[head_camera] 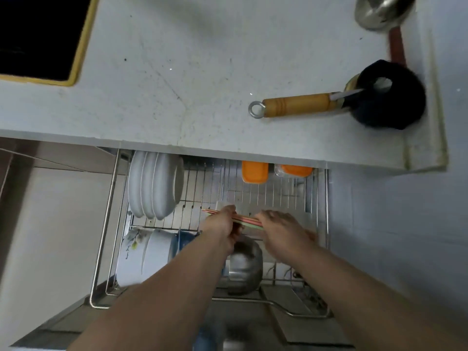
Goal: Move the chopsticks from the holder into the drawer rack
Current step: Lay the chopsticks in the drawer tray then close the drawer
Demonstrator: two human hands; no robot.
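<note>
Two bare forearms enter from the six o'clock edge, with no sleeves, watch, bracelet or glove visible anywhere along them. The left hand [221, 221] and the right hand [281, 228] are equally bare, showing no rings on the fingers that can be seen. Motion blur softens both hands, so nails and finer detail cannot be made out.

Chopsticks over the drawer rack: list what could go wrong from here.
1. The chopsticks lie as a loose bundle between the left hand and right hand; one could slip out.
2. The drawer rack is open wire, so a dropped stick may fall between the bars.
3. A metal pot sits just below the hands; a wrist could knock it.
</note>
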